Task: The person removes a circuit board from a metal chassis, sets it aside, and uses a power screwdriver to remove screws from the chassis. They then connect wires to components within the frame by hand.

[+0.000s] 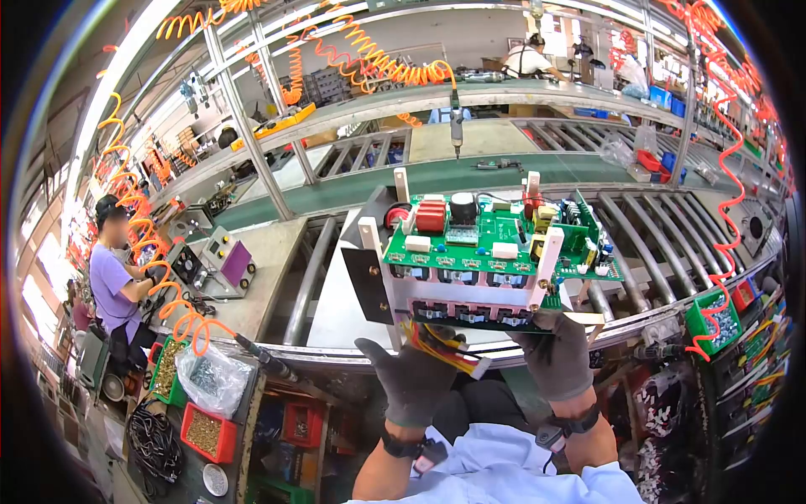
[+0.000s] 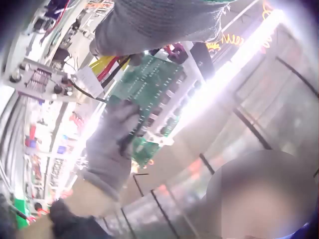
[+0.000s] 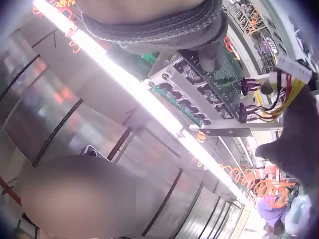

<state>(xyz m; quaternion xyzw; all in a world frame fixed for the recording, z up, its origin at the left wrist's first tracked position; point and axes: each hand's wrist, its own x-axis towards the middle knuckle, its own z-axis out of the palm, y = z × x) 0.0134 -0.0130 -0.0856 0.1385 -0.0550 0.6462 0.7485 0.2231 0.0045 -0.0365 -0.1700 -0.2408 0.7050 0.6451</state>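
Observation:
A green circuit board assembly (image 1: 470, 252) with red and black components, white posts and a metal strip is held up in front of the person, tilted. The grey-gloved right hand (image 1: 558, 357) grips its near right edge, with fingers against the underside of the board (image 2: 149, 82). Beneath the near edge, the grey-gloved left hand (image 1: 416, 378) has its thumb spread away from the fingers. Its fingers are at a bundle of yellow, red and black wires (image 3: 286, 102) hanging from the board. A white connector (image 3: 294, 67) ends these wires.
Metal rollers (image 1: 663, 239) run to the right of the assembly, and a green belt (image 1: 336, 185) lies behind. A screwdriver (image 1: 457, 126) hangs from an orange coiled hose. Red bins (image 1: 220, 445) with small parts stand at left. Another person (image 1: 117, 277) sits farther left.

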